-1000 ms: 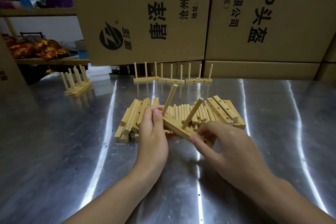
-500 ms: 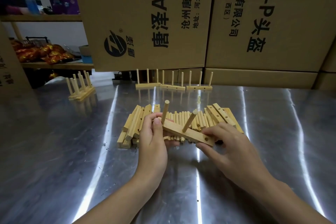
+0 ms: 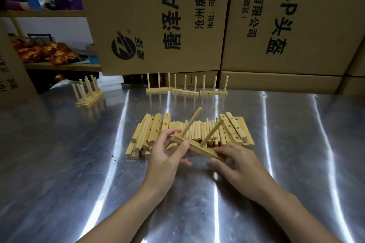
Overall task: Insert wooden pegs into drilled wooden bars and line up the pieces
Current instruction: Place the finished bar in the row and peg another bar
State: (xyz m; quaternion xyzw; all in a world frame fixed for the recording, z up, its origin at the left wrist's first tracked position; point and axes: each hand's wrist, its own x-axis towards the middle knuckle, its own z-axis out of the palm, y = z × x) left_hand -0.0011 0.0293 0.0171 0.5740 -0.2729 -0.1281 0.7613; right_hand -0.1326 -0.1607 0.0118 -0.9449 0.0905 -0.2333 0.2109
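While stacked cardboard boxes are seen far beyond the left hand and the right hand, a steel counter is spread beneath both. Just behind the hands a pile of loose bars and pegs is laid, and finished pegged bars are lined up farther back. A drilled bar is held tilted between the hands. Its left end is gripped by the curled left hand, and its right end is pinched by the right. Two pegs are seated in it, leaning away.

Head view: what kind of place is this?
Likely a warehouse or packing workshop: big printed cardboard cartons stacked behind a steel table, a goods shelf at left, and pegged bars lined up in batches.
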